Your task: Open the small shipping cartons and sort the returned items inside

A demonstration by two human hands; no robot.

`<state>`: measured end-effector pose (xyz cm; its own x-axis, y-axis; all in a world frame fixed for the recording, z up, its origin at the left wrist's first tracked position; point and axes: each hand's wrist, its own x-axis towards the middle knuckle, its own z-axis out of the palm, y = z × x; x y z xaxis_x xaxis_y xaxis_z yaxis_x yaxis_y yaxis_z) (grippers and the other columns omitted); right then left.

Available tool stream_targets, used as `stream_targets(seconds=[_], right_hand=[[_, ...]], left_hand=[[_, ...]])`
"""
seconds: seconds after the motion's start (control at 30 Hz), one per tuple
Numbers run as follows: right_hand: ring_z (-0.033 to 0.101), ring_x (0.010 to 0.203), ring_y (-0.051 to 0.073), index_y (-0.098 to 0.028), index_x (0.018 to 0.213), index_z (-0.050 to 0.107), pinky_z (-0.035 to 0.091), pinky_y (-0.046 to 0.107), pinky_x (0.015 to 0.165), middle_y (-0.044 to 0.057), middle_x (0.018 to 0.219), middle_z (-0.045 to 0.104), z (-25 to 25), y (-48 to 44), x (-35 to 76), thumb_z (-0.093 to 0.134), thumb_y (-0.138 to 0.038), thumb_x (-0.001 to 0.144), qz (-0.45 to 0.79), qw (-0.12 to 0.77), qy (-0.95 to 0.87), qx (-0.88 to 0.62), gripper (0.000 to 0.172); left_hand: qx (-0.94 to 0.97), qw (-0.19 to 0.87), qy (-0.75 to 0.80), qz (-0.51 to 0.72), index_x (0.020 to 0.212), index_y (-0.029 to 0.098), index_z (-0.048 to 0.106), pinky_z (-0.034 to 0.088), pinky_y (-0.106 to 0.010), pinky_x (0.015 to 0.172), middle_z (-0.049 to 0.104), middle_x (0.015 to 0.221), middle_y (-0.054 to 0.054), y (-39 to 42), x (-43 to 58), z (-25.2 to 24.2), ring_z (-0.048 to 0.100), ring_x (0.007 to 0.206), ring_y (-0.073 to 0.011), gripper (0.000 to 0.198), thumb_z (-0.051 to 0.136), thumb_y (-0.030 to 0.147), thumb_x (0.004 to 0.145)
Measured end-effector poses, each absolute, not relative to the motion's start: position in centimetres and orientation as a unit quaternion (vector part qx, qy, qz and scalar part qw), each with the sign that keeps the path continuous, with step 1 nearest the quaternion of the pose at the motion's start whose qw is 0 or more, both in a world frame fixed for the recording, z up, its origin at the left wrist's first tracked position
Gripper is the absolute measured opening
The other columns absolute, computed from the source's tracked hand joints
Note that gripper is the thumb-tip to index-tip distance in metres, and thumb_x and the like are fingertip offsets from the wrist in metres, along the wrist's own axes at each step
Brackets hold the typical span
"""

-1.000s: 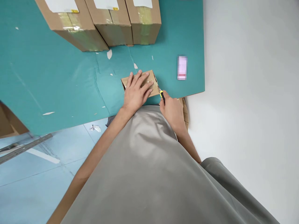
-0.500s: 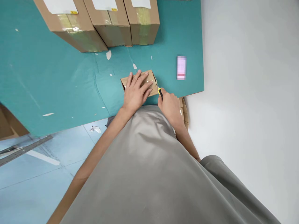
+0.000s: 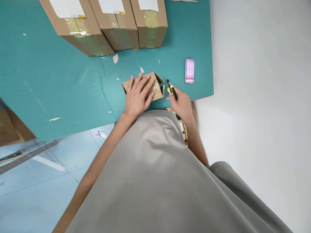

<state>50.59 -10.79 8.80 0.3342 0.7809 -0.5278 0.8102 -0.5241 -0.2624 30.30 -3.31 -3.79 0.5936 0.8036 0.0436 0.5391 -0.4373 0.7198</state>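
Note:
A small brown cardboard box (image 3: 157, 91) lies on the green table (image 3: 80, 81) close to my body, with shiny clear tape on its top. Its right end has come apart, and the end flaps stick out there. My left hand (image 3: 138, 94) rests flat on top of the box, fingers spread. Just right of the box, my right hand (image 3: 181, 103) grips a black and yellow utility knife (image 3: 173, 91). The knife's tip points up and away from me, apart from the cardboard.
Three large taped cartons (image 3: 150, 30) with white labels stand along the far side. A phone-like object (image 3: 190, 70), blurred out, lies near the table's right edge. Paper scraps (image 3: 115, 58) are scattered about. At the lower left is another carton (image 3: 12, 127); a white wall (image 3: 262, 97) rises on the right.
My right hand has drawn the knife away from the box's right end, out to the right. The flaps there now stand apart. My left hand and the box have shifted slightly left.

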Motion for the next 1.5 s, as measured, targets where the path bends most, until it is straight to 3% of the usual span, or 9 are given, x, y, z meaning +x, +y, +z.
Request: stream_targets(seconds=[0.17, 0.43, 0.63, 0.8, 0.93, 1.1, 1.2, 1.3, 1.5], right_hand=[[0.084, 0.087, 0.026, -0.018, 0.148, 0.068, 0.063, 0.041, 0.095, 0.017, 0.123, 0.086, 1.5, -10.9, 54.9, 0.031, -0.058, 0.122, -0.299, -0.090, 0.454, 0.835, 0.060], [0.075, 0.125, 0.043, -0.007, 0.154, 0.058, 0.057, 0.064, 0.114, 0.031, 0.136, 0.076, -12.9, -9.7, 57.9, 0.041, -0.037, 0.115, -0.242, -0.063, 0.368, 0.896, 0.052], [0.065, 0.144, 0.044, -0.004, 0.163, 0.052, 0.051, 0.064, 0.124, 0.036, 0.154, 0.064, -13.1, -8.6, 56.4, 0.053, -0.036, 0.109, -0.212, -0.069, 0.410, 0.884, 0.063], [0.080, 0.114, 0.030, -0.018, 0.133, 0.076, 0.066, 0.051, 0.108, 0.017, 0.120, 0.082, -11.5, -6.8, 50.2, 0.057, -0.068, 0.110, -0.500, -0.227, 0.436, 0.713, 0.058], [0.081, 0.107, 0.028, -0.022, 0.125, 0.080, 0.071, 0.047, 0.100, 0.011, 0.118, 0.083, -8.7, -6.3, 47.9, 0.057, -0.082, 0.106, -0.541, -0.289, 0.446, 0.652, 0.066], [0.081, 0.106, 0.030, -0.027, 0.144, 0.078, 0.070, 0.050, 0.100, 0.010, 0.129, 0.081, -5.6, -6.4, 50.3, 0.054, -0.070, 0.113, -0.459, -0.254, 0.530, 0.666, 0.059], [0.082, 0.101, 0.030, -0.029, 0.164, 0.067, 0.067, 0.052, 0.106, 0.012, 0.130, 0.078, -5.1, -6.3, 50.9, 0.054, -0.059, 0.115, -0.396, -0.164, 0.611, 0.665, 0.058], [0.080, 0.108, 0.035, -0.031, 0.175, 0.052, 0.063, 0.056, 0.108, 0.016, 0.139, 0.071, -5.0, -5.7, 50.2, 0.058, -0.057, 0.115, -0.316, -0.097, 0.672, 0.662, 0.066], [0.076, 0.115, 0.040, -0.026, 0.154, 0.067, 0.062, 0.057, 0.103, 0.021, 0.149, 0.063, -5.0, -2.8, 49.3, 0.046, -0.070, 0.117, -0.260, -0.096, 0.693, 0.666, 0.061]], left_hand=[[0.802, 0.315, 0.461, 0.212, 0.162, 0.037, 0.064, 0.015, -0.060, 0.149, 0.054, 0.180, 0.001, -5.4, 24.7, -5.3, 0.025, 0.180, -0.0311, 0.072, 0.030, 0.078, 0.113], [0.708, 0.307, 0.573, 0.275, 0.165, 0.027, 0.062, 0.034, -0.062, 0.140, 0.054, 0.177, -0.018, -8.4, 16.5, -5.7, 0.044, 0.170, -0.0386, 0.080, 0.033, 0.079, 0.113], [0.580, 0.310, 0.691, 0.299, 0.147, 0.021, 0.075, 0.051, -0.054, 0.127, 0.069, 0.146, -0.020, -9.2, 13.3, -7.3, 0.067, 0.143, -0.0358, 0.080, 0.037, 0.083, 0.112], [0.490, 0.405, 0.708, 0.307, 0.148, 0.021, 0.065, 0.061, -0.050, 0.114, 0.074, 0.144, -0.021, -9.1, 13.8, -8.5, 0.073, 0.131, -0.0342, 0.078, 0.058, 0.085, 0.103], [0.475, 0.445, 0.672, 0.352, 0.125, 0.023, 0.064, 0.058, -0.050, 0.120, 0.077, 0.141, -0.017, -8.8, 16.3, -7.9, 0.072, 0.139, -0.0321, 0.064, 0.057, 0.083, 0.105], [0.479, 0.511, 0.612, 0.366, 0.100, 0.023, 0.061, 0.053, -0.051, 0.128, 0.069, 0.158, -0.020, -8.0, 18.2, -8.3, 0.057, 0.162, -0.0347, 0.057, 0.053, 0.079, 0.108], [0.511, 0.526, 0.586, 0.346, 0.113, 0.023, 0.063, 0.052, -0.052, 0.129, 0.062, 0.166, -0.023, -8.0, 18.0, -9.3, 0.057, 0.162, -0.0363, 0.052, 0.068, 0.073, 0.102], [0.540, 0.538, 0.557, 0.329, 0.142, 0.024, 0.061, 0.053, -0.054, 0.129, 0.055, 0.171, -0.023, -8.3, 17.1, -10.3, 0.062, 0.156, -0.0363, 0.070, 0.079, 0.072, 0.094], [0.598, 0.501, 0.545, 0.306, 0.174, 0.027, 0.042, 0.050, -0.057, 0.131, 0.043, 0.181, -0.022, -8.4, 16.7, -10.4, 0.054, 0.162, -0.0403, 0.104, 0.085, 0.074, 0.092]])
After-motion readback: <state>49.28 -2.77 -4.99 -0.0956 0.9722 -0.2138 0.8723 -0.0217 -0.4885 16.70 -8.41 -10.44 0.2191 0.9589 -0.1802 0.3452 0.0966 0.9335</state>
